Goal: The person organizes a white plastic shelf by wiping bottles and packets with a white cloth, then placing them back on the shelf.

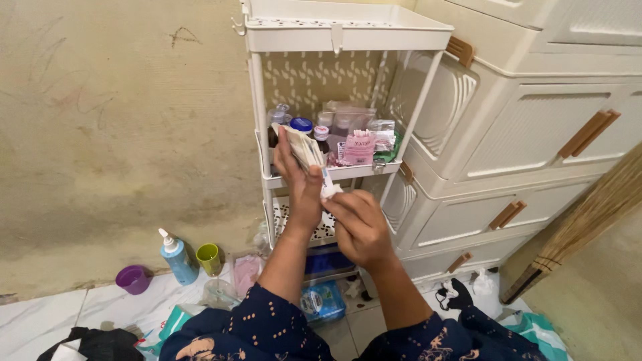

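Head view: the left hand (pixel 299 175) is closed around a squeezed, pale tube (pixel 306 151), held upright in front of the middle tier of a white shelf rack (pixel 257 100). The right hand (pixel 358 224) pinches the tube's white cap end (pixel 329 190) just below. Small jars and a pink packet (pixel 359 148) crowd the shelf behind. A blue bottle (pixel 179 261) and green cup (pixel 209 258) stand on the floor.
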